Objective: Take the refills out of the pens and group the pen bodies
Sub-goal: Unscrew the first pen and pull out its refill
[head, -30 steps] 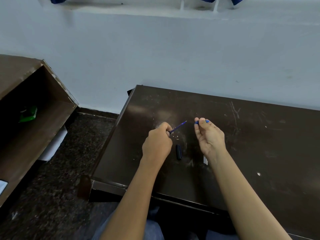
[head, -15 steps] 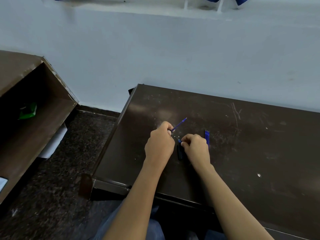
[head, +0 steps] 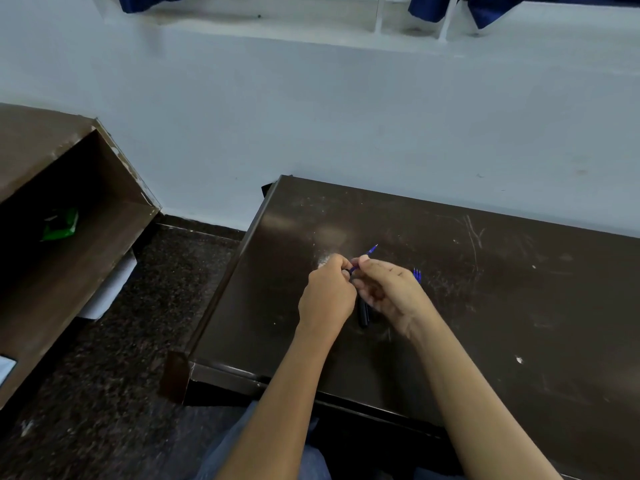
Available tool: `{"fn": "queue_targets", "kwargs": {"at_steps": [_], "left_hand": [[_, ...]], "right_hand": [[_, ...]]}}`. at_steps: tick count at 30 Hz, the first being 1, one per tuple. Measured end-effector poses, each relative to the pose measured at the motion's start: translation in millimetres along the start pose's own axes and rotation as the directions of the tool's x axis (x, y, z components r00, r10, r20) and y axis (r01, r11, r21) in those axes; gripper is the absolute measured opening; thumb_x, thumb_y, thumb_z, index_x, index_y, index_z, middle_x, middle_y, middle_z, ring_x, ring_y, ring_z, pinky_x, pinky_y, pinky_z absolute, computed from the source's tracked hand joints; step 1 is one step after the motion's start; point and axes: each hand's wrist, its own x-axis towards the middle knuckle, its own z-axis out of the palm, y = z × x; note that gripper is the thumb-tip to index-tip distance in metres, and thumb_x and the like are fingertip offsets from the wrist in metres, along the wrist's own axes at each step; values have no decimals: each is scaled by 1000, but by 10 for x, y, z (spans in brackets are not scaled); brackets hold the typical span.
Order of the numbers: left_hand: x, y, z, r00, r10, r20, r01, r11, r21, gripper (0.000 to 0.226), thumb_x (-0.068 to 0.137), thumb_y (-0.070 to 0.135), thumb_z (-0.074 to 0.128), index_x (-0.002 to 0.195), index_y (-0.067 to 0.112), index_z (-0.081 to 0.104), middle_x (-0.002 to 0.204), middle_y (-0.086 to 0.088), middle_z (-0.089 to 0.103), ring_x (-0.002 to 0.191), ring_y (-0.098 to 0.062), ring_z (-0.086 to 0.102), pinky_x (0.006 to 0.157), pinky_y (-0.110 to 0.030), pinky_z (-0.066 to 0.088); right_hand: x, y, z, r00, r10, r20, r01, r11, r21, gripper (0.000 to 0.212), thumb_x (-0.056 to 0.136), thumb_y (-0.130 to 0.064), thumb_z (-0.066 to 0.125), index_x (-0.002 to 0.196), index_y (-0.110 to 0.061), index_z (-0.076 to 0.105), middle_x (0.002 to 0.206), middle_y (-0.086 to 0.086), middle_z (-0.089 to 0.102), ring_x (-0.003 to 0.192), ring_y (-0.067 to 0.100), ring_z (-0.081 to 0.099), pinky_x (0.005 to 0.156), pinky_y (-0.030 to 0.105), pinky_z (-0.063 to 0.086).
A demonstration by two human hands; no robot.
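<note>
Head view: left hand (head: 327, 296) and right hand (head: 391, 292) fingers pinch a thin blue refill (head: 367, 255); extraction underway, next needs a straight pull.

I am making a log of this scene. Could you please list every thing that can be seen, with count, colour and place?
pen: one, blue, held between both hands
refills: a few, blue, on the table behind the right hand
pen body: one, black, on the table between the hands
table: one, dark brown, centre and right
shelf: one, brown, left
packet: one, green, inside the shelf
left hand: one, gripping the pen
right hand: one, pinching the pen
</note>
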Motion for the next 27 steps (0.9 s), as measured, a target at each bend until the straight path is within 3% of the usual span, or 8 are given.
{"fn": "queue_targets", "kwargs": {"at_steps": [2,9,12,14,16,20,23,27], "left_hand": [[-4,12,6,1000,-2,27,3,1000,-24,17,94,16,42,104,21,55,94,-1,59,80,-14,59,63,-28,45],[-15,7,-19,999,-40,6,40,998,-43,19,94,14,41,99,21,58,98,-4,64,82,-18,61,69,-32,48],[4,6,-38,999,-52,9,53,997,-62,17,94,14,43,96,23,57,96,-3,64,79,-15,60,66,-28,45],[9,-1,-36,999,-53,10,53,997,-60,16,94,14,43,93,25,56,93,-1,62,74,-13,57,62,-26,42],[0,-19,-32,999,-46,3,46,997,-54,17,93,14,43,93,26,55,90,1,60,71,-11,55,60,-25,40],[0,-39,-59,999,-34,-17,33,999,-41,20,91,11,42,95,24,56,90,1,61,74,-12,58,61,-27,44],[37,-11,-85,999,-22,-47,21,999,-31,21,91,10,41,97,22,57,93,0,62,78,-15,60,66,-30,46],[87,26,-83,999,-11,-46,10,1000,-20,21,91,10,42,100,22,57,93,1,61,75,-13,57,58,-24,39]], "right_hand": [[-47,3,14,998,44,37,-46,998,48,10,86,-17,67,93,-13,74,77,-2,73,66,3,66,65,17,53],[272,-373,39,978,90,-189,-28,951,306,5,91,-10,61,91,-13,64,75,1,67,66,11,63,64,25,53],[609,-628,72,942,-172,-288,160,985,-66,16,92,-8,57,102,-11,68,81,1,68,69,9,64,65,24,56],[814,-648,81,888,-405,-218,242,815,-527,20,91,-7,55,103,-9,71,96,5,71,84,14,65,81,29,55],[982,-564,79,888,-457,-40,238,532,-813,24,92,-6,53,107,-9,72,110,11,70,101,22,64,95,34,49],[1189,-356,107,918,-376,129,192,136,-972,29,92,-5,49,112,-12,69,116,15,63,105,34,61,88,40,50],[1269,-307,132,906,-393,158,187,36,-982,25,92,-7,50,111,-9,67,113,16,61,105,36,57,85,41,48],[1338,-303,96,890,-437,131,159,27,-987,22,93,-8,50,108,-4,65,109,18,60,102,36,57,84,44,50]]}}
